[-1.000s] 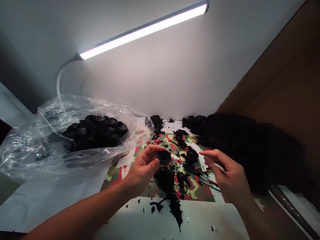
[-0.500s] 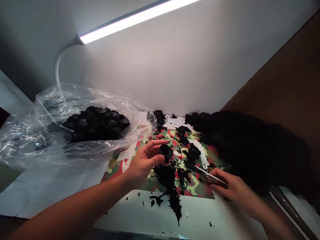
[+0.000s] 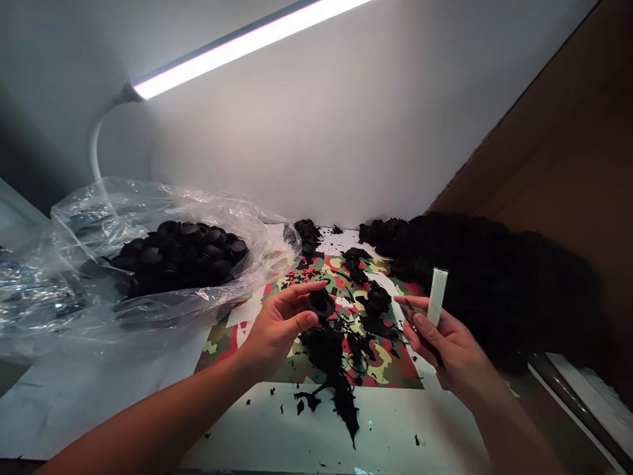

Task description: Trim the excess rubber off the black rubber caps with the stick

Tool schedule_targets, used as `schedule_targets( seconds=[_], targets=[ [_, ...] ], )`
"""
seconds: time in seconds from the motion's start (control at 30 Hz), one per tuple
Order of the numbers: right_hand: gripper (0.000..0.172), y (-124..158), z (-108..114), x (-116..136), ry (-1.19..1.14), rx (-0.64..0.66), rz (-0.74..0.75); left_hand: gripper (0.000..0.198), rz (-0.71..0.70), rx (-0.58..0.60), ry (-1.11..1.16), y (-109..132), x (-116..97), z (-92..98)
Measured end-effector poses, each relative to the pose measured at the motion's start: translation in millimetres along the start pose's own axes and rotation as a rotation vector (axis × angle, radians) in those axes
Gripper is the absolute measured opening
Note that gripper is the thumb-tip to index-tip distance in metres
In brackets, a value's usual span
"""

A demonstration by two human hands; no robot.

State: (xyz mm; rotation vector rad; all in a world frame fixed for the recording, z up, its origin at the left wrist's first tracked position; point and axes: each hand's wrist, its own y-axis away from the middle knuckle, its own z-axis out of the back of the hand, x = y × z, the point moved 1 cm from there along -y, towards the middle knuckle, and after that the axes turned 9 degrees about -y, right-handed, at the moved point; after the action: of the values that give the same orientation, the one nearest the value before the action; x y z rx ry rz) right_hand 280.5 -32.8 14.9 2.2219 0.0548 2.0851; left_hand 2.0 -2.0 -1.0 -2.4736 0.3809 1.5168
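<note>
Between the fingers and thumb of my left hand [image 3: 279, 326] is a round black part [image 3: 321, 304] with a raised rim, its hollow side facing up. My right hand [image 3: 445, 340] grips a slim white stick-like tool [image 3: 437, 295] that points upward; a small dark metallic piece [image 3: 409, 310] shows at its fingertips. Black scraps [image 3: 324, 349] lie below and between the hands on a camouflage-patterned sheet [image 3: 217, 340]. To the left, many similar black round parts [image 3: 182, 254] sit in a clear plastic bag [image 3: 168, 323].
A large dark heap [image 3: 494, 284] fills the right side, against a brown cardboard panel [image 3: 554, 152]. A lit lamp bar [image 3: 247, 49] hangs above on a bent neck. At the lower right lies a long, shiny-edged object [image 3: 578, 409].
My right hand has lifted and turned, so the white tool now stands upright instead of pointing at the scraps. My left hand still holds the black part. The view has shifted slightly.
</note>
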Motion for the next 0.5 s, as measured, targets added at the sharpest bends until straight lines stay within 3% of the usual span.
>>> schedule_targets(
  seconds=[0.13, 0.3, 0.4, 0.5],
  targets=[
    [0.057, 2, -27, 13, 0.098, 0.135, 0.106, 0.047, -0.023, 0.014, -0.024, 1, -1, 0.7],
    [0.035, 11, -61, 31, 0.323, 0.323, 0.408, 0.040, -0.074, 0.036, -0.095, 3, 0, 2.2],
    [0.031, 12, -73, 34, 0.389, 0.356, 0.556, 0.038, -0.091, 0.056, -0.113, 3, -3, 0.3],
    [0.032, 10, -77, 32, 0.419, 0.409, 0.610, 0.036, -0.129, 0.070, -0.112, 3, -7, -2.0]
  ],
)
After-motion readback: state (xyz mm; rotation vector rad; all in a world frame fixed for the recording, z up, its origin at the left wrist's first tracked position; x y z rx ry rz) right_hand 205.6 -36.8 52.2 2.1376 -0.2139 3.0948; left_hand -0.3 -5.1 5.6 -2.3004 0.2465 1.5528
